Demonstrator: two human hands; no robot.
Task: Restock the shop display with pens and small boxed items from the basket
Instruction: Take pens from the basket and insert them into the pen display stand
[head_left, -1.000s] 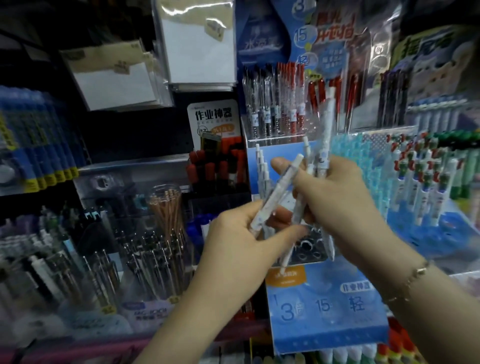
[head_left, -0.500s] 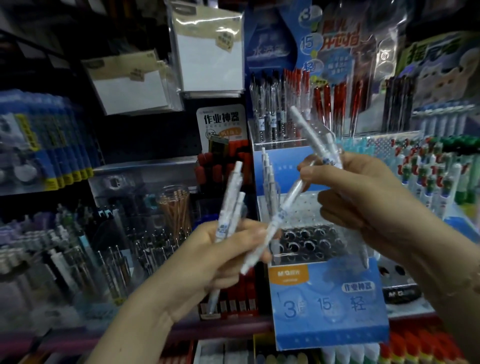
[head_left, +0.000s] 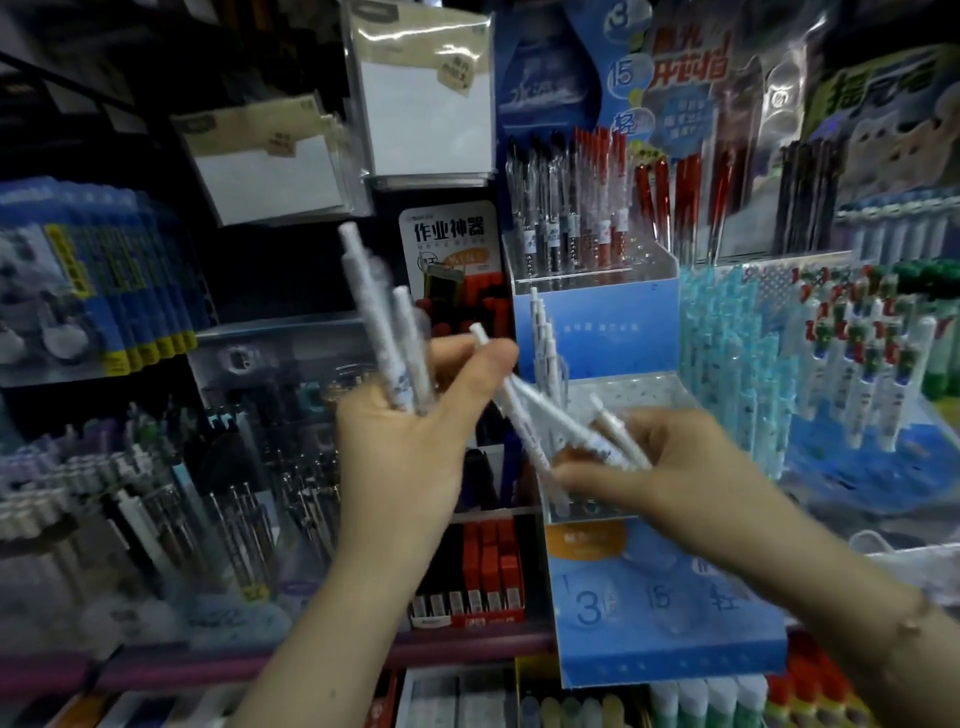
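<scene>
My left hand (head_left: 415, 447) is raised in front of the shelves and grips a small bunch of white patterned pens (head_left: 387, 332), their tops pointing up and left. My right hand (head_left: 670, 467) is lower and to the right. It holds a few more white pens (head_left: 561, 415) slanting down toward the perforated holder of the blue pen display stand (head_left: 670, 603). Several white pens (head_left: 543, 338) stand upright at the left of that holder. The basket is not in view.
Shelves packed with stationery fill the view: clear pen racks (head_left: 566, 208) above the blue stand, hanging notepad packs (head_left: 426, 93), blue packs (head_left: 104, 280) at left, a pen tray (head_left: 244, 519) lower left, red boxes (head_left: 483, 571) beside the stand, and white pens with green-and-red tops (head_left: 872, 364) at right.
My left hand has risen with its pens. My right hand has dropped from beside the upper rack down to the stand's holder, carrying its pens lower and further from my left hand.
</scene>
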